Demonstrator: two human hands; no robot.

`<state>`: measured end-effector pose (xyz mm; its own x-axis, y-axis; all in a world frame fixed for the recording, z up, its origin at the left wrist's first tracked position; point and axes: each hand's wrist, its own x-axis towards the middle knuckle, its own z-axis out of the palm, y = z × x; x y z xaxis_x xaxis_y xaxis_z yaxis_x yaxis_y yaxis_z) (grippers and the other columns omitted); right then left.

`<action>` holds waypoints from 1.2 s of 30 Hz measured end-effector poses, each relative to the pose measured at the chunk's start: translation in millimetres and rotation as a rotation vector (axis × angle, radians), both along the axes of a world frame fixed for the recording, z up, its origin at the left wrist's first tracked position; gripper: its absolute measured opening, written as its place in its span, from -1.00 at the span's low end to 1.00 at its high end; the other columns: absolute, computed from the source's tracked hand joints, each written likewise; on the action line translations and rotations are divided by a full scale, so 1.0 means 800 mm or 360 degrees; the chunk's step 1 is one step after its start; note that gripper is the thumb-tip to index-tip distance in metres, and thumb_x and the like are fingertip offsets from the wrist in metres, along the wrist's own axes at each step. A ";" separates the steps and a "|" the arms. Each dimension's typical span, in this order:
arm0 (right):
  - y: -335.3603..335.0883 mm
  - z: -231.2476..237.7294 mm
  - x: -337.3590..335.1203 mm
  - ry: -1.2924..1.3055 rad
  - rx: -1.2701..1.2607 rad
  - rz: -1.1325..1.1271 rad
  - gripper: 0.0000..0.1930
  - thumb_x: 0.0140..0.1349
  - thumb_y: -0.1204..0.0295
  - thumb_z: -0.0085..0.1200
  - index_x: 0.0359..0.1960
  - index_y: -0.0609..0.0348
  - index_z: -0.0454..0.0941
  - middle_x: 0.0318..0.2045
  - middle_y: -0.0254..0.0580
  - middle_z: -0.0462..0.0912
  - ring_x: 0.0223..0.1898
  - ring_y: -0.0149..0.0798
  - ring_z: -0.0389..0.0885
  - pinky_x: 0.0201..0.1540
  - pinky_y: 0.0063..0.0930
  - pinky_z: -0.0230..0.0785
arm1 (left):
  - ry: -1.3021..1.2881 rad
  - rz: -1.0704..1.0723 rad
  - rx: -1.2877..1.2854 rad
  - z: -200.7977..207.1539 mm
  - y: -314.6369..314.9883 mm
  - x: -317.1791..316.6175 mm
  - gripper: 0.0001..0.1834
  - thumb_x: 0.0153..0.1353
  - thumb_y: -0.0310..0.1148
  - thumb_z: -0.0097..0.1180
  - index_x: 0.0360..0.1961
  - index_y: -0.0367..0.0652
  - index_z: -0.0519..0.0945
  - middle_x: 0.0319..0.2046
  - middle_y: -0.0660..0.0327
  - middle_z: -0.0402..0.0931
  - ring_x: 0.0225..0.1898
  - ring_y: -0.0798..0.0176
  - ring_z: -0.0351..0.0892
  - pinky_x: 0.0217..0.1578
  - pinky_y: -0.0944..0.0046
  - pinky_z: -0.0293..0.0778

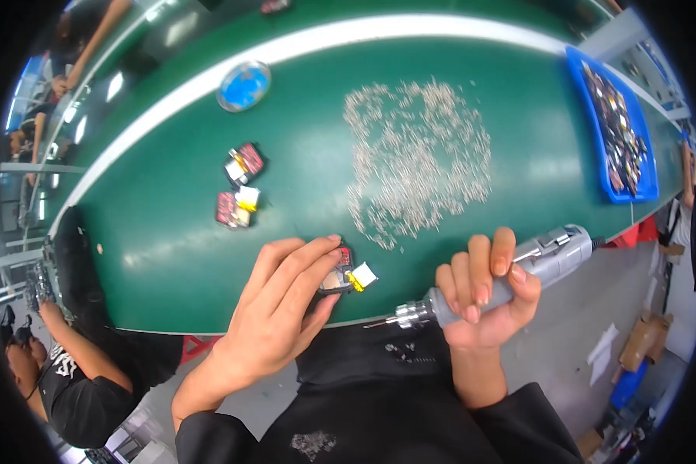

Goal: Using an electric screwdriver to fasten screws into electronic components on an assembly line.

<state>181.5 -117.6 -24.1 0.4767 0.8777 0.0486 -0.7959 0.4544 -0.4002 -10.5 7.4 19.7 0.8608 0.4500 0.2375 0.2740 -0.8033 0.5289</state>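
My left hand (274, 309) is closed on a small black device housing (334, 282) at the near edge of the green table. A red circuit board shows inside it, and a white piece with yellow tape (363, 276) sticks out to the right. In my right hand (487, 298) is a grey electric screwdriver (553, 259), its fingers wrapped round the body. The bit (380, 322) points left, just below the table edge and apart from the housing. Beyond the hands lies a wide scatter of tiny silvery screws (417, 162).
Two similar open devices, one (244, 162) behind the other (237, 207), lie left of the screws. Farther back is a round dish with blue contents (244, 87). A blue tray (648, 166) of many devices stands at the far right. Another person (85, 379) sits at left.
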 end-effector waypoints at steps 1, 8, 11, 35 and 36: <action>-0.004 0.000 -0.002 -0.0017 0.0063 0.0046 -0.85 0.27 0.31 -0.15 -0.34 0.12 0.33 -0.56 -0.21 0.41 -0.65 -0.35 0.35 -0.51 -0.45 0.20 | 0.0008 -0.0026 -0.0049 -0.002 -0.004 0.003 -0.47 -0.14 -0.66 0.31 -0.04 -0.33 0.50 0.01 0.02 0.49 -0.10 -0.09 0.46 -0.09 0.09 0.46; -0.028 0.007 -0.036 0.0043 0.0077 0.0210 -0.86 0.26 0.36 -0.16 -0.30 0.15 0.36 -0.53 -0.15 0.46 -0.65 -0.33 0.38 -0.50 -0.44 0.27 | -0.0018 0.0094 -0.0087 -0.009 -0.021 0.016 -0.56 -0.10 -0.69 0.27 -0.10 -0.30 0.54 -0.10 0.08 0.54 -0.13 -0.02 0.51 -0.13 0.12 0.45; -0.030 0.014 -0.051 0.0004 -0.0072 0.0263 -0.86 0.24 0.32 -0.12 -0.37 0.09 0.33 -0.59 -0.26 0.42 -0.69 -0.37 0.35 -0.55 -0.46 0.23 | 0.0044 0.0038 0.0018 -0.009 -0.019 0.019 -0.60 -0.10 -0.67 0.23 -0.13 -0.36 0.54 -0.15 0.07 0.53 -0.16 0.00 0.52 -0.23 0.15 0.50; -0.038 0.003 -0.084 -0.0254 -0.0347 0.0156 -0.83 0.25 0.43 -0.04 -0.21 0.29 0.37 -0.19 0.13 0.46 -0.37 -0.20 0.53 -0.32 -0.40 0.44 | 0.0003 -0.0172 0.0669 -0.025 -0.037 0.024 -0.57 -0.34 -0.56 0.07 -0.33 -0.61 0.59 -0.26 -0.21 0.56 -0.23 -0.06 0.59 -0.33 0.22 0.61; -0.036 0.014 -0.079 -0.0343 -0.0492 0.0131 -0.78 0.22 0.32 -0.01 -0.26 0.22 0.39 -0.12 0.12 0.43 -0.39 -0.20 0.52 -0.39 -0.41 0.44 | -0.0015 -0.0145 0.0693 -0.026 -0.038 0.023 -0.53 -0.39 -0.57 0.06 -0.32 -0.61 0.59 -0.25 -0.21 0.56 -0.22 -0.06 0.58 -0.31 0.22 0.61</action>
<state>118.6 -146.4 -12.7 0.4117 0.9016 -0.1329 -0.7073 0.2241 -0.6704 8.0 -23.2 -1.1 0.8891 0.2289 0.3964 0.1886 -0.9723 0.1383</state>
